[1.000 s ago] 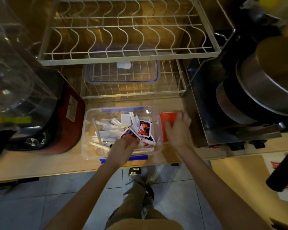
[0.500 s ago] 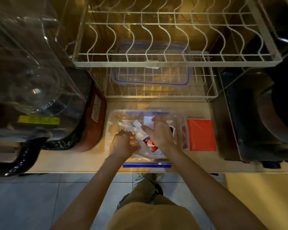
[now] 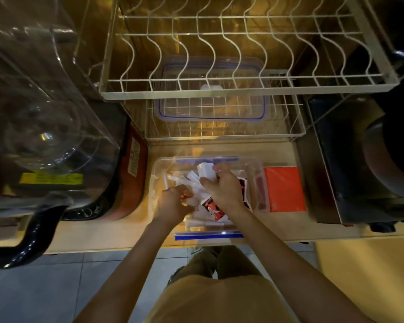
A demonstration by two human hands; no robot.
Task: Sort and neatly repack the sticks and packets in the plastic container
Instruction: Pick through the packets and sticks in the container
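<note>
A clear plastic container [image 3: 160, 164] with blue clips stands on the counter near its front edge. Inside lie several white wrapped sticks [image 3: 173, 179] and red-and-black packets [image 3: 214, 209]. Both hands are down inside it. My left hand [image 3: 173, 203] is curled over white sticks at the container's left-middle, fingers closed on them. My right hand [image 3: 223, 188] reaches over the packets, its fingers pinching a white packet [image 3: 205, 170] near the far wall. What lies under the hands is hidden.
A red flat packet [image 3: 285, 188] lies on the counter right of the container. The container's lid [image 3: 211, 108] rests in the lower wire rack; a bigger wire rack [image 3: 243, 87] overhangs. A blender and red appliance [image 3: 135, 183] stand left, a metal appliance [image 3: 359, 171] right.
My right hand left the red packet on the counter and moved into the container. Both hands now work among the sticks and packets; the camera view shifted rightward.
</note>
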